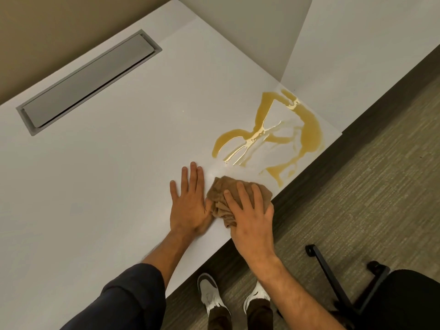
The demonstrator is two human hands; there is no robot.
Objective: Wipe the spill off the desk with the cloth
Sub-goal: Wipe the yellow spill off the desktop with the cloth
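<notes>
A yellow-brown liquid spill (pixel 307 129) spreads in streaks over the white desk (pixel 107 175) near its right front corner. A crumpled tan cloth (pixel 220 198) lies on the desk just short of the spill, close to the front edge. My right hand (pixel 252 210) presses down on the cloth with fingers spread over it, gripping it. My left hand (pixel 190 201) lies flat on the desk right beside the cloth, fingers together, palm down, holding nothing.
A grey cable-tray lid (pixel 88 79) is set into the desk at the back left. A white partition (pixel 250 27) stands behind the spill. Below the desk edge are carpet, my white shoes (pixel 209 294) and a black office chair (pixel 381 294) at the right.
</notes>
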